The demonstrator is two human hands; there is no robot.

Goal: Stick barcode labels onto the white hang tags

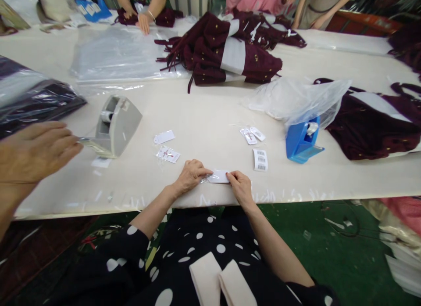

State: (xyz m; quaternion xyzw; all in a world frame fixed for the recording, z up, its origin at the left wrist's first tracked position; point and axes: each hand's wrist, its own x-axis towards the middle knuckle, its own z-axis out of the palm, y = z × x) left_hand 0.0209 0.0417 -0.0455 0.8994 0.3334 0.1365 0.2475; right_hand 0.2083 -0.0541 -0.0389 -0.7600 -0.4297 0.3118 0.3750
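A white hang tag [219, 176] lies at the table's near edge between my two hands. My left hand [192, 174] pinches its left end, where some clear plastic shows. At the tag's right end, my right hand [240, 185] has thumb and fingertips closed on it. Left of centre are a plain white tag [164, 137] and a printed tag [168, 154]. To the right, more printed tags [249, 136] lie above a strip of barcode stickers [260, 160].
A grey tape dispenser [120, 126] stands left, with another person's hand [39, 152] beside it. A blue tape dispenser [301, 141] stands right. Maroon garments [210, 51] and clear plastic bags [115, 53] lie farther back. Other people work across the table [197, 110].
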